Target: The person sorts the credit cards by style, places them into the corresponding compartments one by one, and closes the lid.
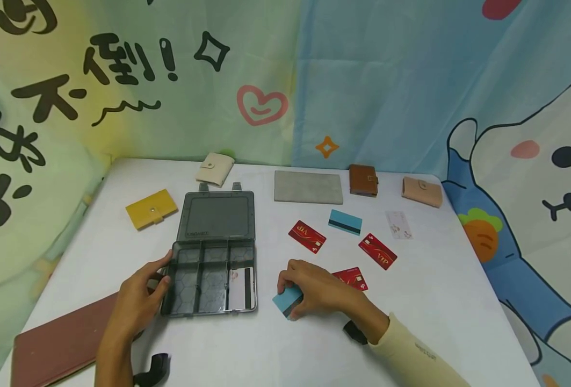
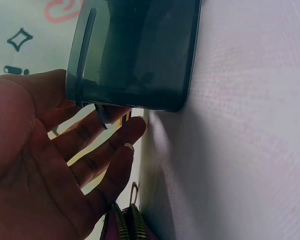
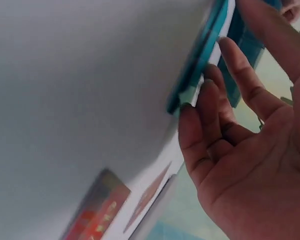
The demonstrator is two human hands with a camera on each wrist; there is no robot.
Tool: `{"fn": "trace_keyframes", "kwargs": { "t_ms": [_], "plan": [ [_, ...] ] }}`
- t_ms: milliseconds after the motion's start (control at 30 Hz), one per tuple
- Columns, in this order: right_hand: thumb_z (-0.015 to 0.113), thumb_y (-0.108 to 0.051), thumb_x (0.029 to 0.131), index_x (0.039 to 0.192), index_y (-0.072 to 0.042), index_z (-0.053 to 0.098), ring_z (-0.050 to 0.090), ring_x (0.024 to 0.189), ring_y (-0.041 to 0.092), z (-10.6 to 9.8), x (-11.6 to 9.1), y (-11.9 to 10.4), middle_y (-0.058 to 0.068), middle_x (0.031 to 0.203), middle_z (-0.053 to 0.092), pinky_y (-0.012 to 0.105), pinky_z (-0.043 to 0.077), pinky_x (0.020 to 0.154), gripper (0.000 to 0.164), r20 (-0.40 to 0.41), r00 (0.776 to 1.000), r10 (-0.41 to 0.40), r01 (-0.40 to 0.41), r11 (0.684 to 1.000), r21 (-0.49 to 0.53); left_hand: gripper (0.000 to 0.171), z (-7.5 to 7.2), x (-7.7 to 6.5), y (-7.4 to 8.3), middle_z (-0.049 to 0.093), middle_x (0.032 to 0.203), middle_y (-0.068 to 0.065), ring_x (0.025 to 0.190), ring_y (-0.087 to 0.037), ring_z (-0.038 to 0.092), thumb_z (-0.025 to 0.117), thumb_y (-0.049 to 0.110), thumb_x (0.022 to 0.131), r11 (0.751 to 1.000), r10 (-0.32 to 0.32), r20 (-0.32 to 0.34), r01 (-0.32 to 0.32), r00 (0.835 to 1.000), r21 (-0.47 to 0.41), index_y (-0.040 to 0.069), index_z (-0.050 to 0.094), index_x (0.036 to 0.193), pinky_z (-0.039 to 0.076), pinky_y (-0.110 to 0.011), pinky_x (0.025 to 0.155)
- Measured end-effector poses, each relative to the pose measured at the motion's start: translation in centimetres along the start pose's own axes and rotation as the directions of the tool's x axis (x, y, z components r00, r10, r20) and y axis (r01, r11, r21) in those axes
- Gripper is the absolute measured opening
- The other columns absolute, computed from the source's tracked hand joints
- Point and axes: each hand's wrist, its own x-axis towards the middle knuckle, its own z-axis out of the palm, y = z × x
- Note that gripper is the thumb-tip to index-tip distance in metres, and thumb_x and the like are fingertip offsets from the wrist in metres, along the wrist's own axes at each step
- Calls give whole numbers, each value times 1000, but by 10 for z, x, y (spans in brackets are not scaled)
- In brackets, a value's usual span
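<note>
A dark translucent plastic case lies with its lid folded back; dividers split its tray. The front right compartment holds a white card with a black stripe. At the case's left side, my left hand touches the edge with thumb and index finger, the other fingers loosely extended in the left wrist view. To the case's right, my right hand pinches a light blue card with a dark stripe, low over the white table. Behind that hand lies a partly covered red card.
Red VIP cards, another blue card and a pale patterned card lie on the right. A yellow wallet, grey sheet, brown wallet and tan wallet sit farther back. A maroon folder lies front left.
</note>
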Motion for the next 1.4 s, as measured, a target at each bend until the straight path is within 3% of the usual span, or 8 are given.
{"fn": "trace_keyframes", "kwargs": {
  "t_ms": [200, 467, 633, 767, 900, 1000, 1233, 1400],
  "plan": [
    [93, -29, 65, 101, -26, 65, 58, 97, 12, 4, 2, -3, -5, 103, 58, 26, 55, 78, 46, -49, 998, -27, 25, 999, -49, 56, -1, 1, 1, 62, 131, -15, 97, -27, 64, 61, 5, 97, 1000, -7, 4, 7, 1000, -9, 16, 47, 150, 53, -25, 64],
    [91, -28, 70, 90, -24, 62, 56, 87, 8, -2, 8, -8, -9, 91, 59, 27, 49, 74, 36, -128, 991, 32, -30, 999, 20, 56, 0, 0, 1, 62, 131, -15, 98, -27, 64, 61, 5, 97, 1000, -8, 5, 8, 1000, -11, 16, 47, 150, 53, -24, 64],
    [83, -26, 81, 92, -27, 63, 56, 75, 8, -11, 12, -11, -14, 80, 59, 27, 49, 67, 23, -272, 961, 52, -19, 992, 123, 56, 0, 0, 2, 62, 131, -15, 98, -27, 64, 61, 5, 96, 1000, -2, -4, 2, 1000, -11, 16, 48, 149, 52, -25, 63],
    [76, -23, 88, 109, -30, 65, 55, 67, 10, -16, 17, -15, -14, 81, 58, 24, 50, 59, 24, -381, 924, 33, 53, 975, 214, 55, 0, -1, 2, 62, 131, -15, 98, -26, 64, 61, 5, 96, 1000, 6, -9, -6, 1000, -3, 16, 48, 149, 53, -25, 63],
    [72, -21, 92, 122, -32, 64, 54, 64, 13, -18, 23, -23, -11, 84, 58, 25, 49, 56, 33, -449, 893, 22, 138, 937, 321, 55, 0, -1, 2, 62, 131, -15, 98, -27, 64, 61, 4, 96, 1000, 8, -9, -8, 1000, 1, 15, 48, 149, 53, -25, 63],
    [71, -20, 93, 122, -30, 65, 58, 62, 15, -17, 29, -32, -7, 85, 60, 28, 51, 56, 31, -455, 890, 34, 181, 889, 421, 56, 0, -1, 2, 62, 131, -15, 97, -27, 64, 61, 5, 97, 1000, 3, -6, -3, 1000, 3, 16, 47, 149, 52, -25, 63],
    [65, -16, 97, 125, -25, 65, 69, 63, 24, -4, 46, -59, 4, 86, 63, 33, 59, 61, 30, -379, 925, 25, 228, 762, 606, 56, 0, -1, 2, 61, 132, -15, 99, -27, 63, 61, 5, 97, 1000, -14, 6, 14, 1000, -5, 17, 47, 150, 53, -24, 64],
    [63, -13, 98, 123, -20, 66, 71, 66, 30, 10, 60, -75, 6, 81, 66, 34, 60, 58, 27, -321, 947, -23, 230, 746, 625, 56, 1, -1, 2, 61, 133, -15, 100, -26, 63, 61, 4, 96, 1000, -6, -1, 6, 1000, 2, 17, 48, 149, 53, -24, 65]
  ]
}}
